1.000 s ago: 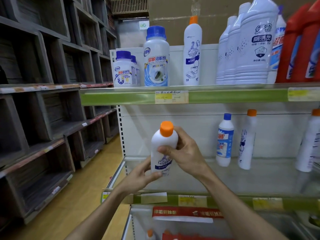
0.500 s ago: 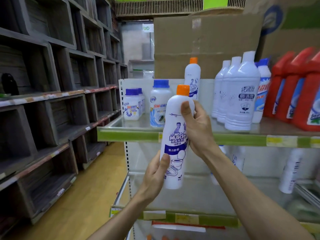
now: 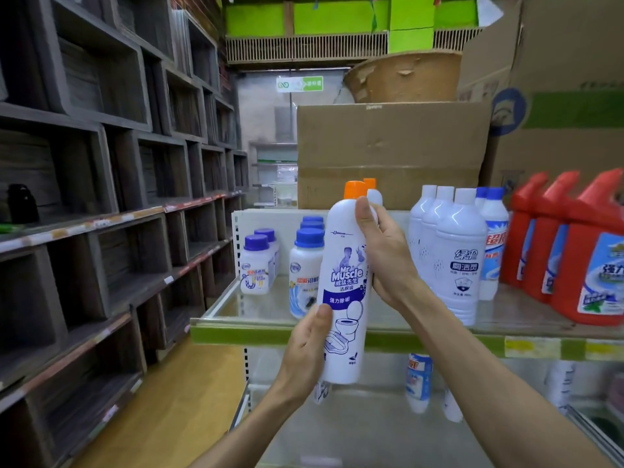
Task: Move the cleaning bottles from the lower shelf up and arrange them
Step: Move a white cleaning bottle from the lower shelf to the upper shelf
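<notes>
Currently we hold one Mr Muscle bottle (image 3: 344, 292) upright in front of the green front edge of the upper shelf (image 3: 243, 334), with its orange cap (image 3: 354, 190) above shelf level and its base still below that edge. We judge this to be the lift step: the bottle is raised off the lower shelf (image 3: 354, 430) but not yet set down.

We keep the bottle vertical with the label facing us, presumably so that it goes onto the shelf label-outward like the stock already there. A matching orange-capped bottle (image 3: 373, 194) stands toward the rear of the upper shelf, directly behind the held one. We judge the open strip between the blue-capped jars (image 3: 305, 268) and the white bottles (image 3: 456, 251) to be the intended slot.

The left hand (image 3: 304, 352) supports the lower body of the bottle: fingers curled behind it, thumb pressed on the front near the label's toilet drawing. The right hand (image 3: 385, 261) steadies the upper body: fingers wrapped around the far side, thumb laid along the shoulder just under the cap. Both hands are closed on the bottle, neither spread.

Further bottles (image 3: 418, 380) remain standing on the lower shelf, so the task is only partly done. The red jugs (image 3: 574, 251) occupy the right end of the upper shelf, well clear of our grip.
</notes>
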The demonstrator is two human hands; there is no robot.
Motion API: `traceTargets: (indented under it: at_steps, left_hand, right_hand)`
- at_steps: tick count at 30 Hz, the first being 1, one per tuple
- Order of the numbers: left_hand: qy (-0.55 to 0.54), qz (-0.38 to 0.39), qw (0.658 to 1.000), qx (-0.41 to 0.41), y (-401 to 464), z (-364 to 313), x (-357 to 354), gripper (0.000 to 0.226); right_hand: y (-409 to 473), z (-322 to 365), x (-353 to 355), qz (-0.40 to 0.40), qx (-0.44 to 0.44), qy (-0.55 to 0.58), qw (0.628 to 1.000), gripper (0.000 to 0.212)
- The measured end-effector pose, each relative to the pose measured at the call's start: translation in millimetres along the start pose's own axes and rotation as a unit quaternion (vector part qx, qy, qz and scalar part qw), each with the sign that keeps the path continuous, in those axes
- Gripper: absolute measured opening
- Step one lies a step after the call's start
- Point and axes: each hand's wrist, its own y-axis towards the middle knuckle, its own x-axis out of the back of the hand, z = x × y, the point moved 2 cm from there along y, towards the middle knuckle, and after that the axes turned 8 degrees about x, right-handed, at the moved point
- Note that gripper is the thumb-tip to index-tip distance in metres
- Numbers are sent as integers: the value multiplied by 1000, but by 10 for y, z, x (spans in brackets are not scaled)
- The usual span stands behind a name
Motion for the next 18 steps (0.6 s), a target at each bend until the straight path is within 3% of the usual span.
traceTargets:
  at_steps: [5, 9, 15, 18]
  left_hand:
    - [89, -35, 994, -61, 121, -6, -160, 43]
    - [149, -33, 984, -89, 288, -53, -311, 49]
    - [178, 21, 982, -62, 553, -107, -421, 50]
    - [186, 24, 981, -51, 667, -96, -394, 30]
  right_hand:
    - [176, 98, 175, 6, 21, -82, 996, 37]
    - [361, 193, 304, -40, 14, -142, 989, 42]
    - [654, 247, 501, -97, 52, -150, 982, 25]
    - [822, 196, 558, -113, 67, -172, 976, 35]
